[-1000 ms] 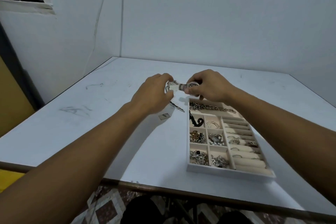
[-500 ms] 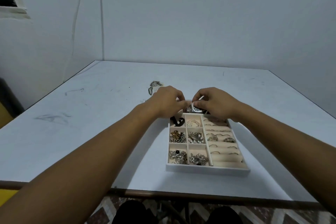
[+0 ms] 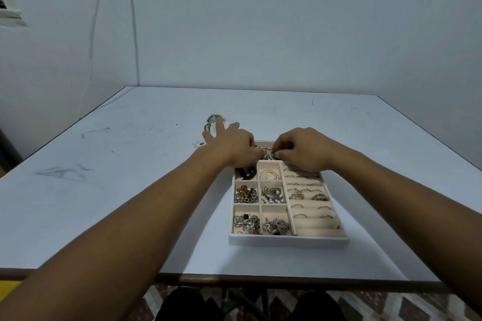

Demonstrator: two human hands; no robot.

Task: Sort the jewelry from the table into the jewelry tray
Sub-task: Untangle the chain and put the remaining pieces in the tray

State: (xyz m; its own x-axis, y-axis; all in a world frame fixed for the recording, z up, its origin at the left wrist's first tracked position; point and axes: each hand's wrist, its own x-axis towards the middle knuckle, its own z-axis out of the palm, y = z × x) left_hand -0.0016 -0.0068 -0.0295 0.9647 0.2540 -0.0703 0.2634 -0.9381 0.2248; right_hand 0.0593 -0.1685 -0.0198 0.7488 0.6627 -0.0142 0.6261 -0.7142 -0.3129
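The white jewelry tray [image 3: 287, 240] lies on the table, its small compartments filled with silver and gold pieces and its right side lined with ring rolls. Over the tray's far compartment both hands meet on a silver bracelet [image 3: 271, 155]. My right hand [image 3: 302, 152] pinches it with curled fingers. My left hand [image 3: 234, 147] holds its other end between thumb and forefinger, with its other fingers stretched out toward the far left. Most of the bracelet is hidden by my hands. Another chain [image 3: 212, 122] lies on the table just beyond my left fingertips.
The white table [image 3: 117, 190] is scuffed with pen marks on the left. A tiny dark bit [image 3: 201, 143] lies left of the tray. Walls close the far side and the left. The table's front edge runs just above my knees.
My hands have lowered the bracelet from above the table into the tray's far compartment. The view has swung so the tray sits nearer the middle. My left hand's outer fingers have spread out.
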